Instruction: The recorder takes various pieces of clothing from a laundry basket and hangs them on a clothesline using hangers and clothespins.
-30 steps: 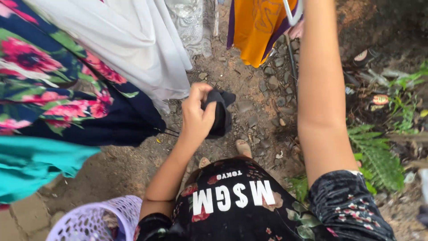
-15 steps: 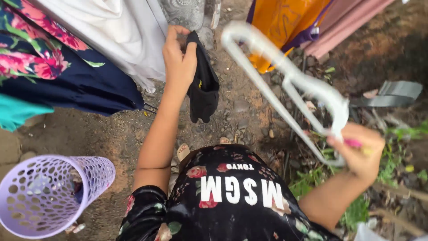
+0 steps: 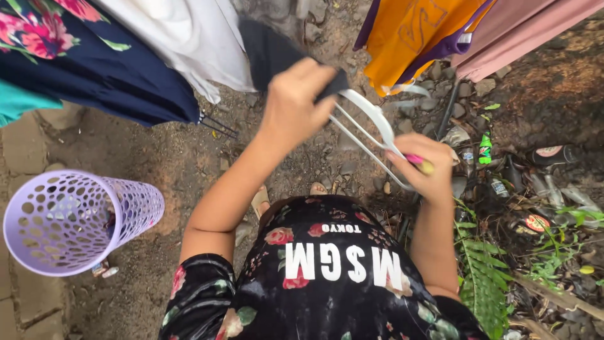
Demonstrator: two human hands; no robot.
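Head view, looking down at a person standing on stony dirt ground.

Containers: a lilac basket of perforated plastic lies tilted at the left, its mouth toward the camera; something dark shows through its wall, but what it holds cannot be told. Two small objects lie on the ground just under its rim.

Packages and labels: at the right, among ferns and litter, lie several dark bottles. One has a round red-and-white label facing up; another, lower, shows a round red-and-yellow label. A small green bottle stands out just right of the right hand. White block lettering, upside down from this view, runs across the person's dark floral shirt.

Hands: the left hand is closed, pinching a black cloth against the upper end of a white hanger. The cloth extends up and left from the fingers, in front of the hanging laundry. The right hand is closed around the hanger's lower end, nails painted pink and yellow. The hanger spans the gap between both hands.

Hanging above: a navy floral garment, a white cloth, an orange garment with purple trim, and a pink cloth.
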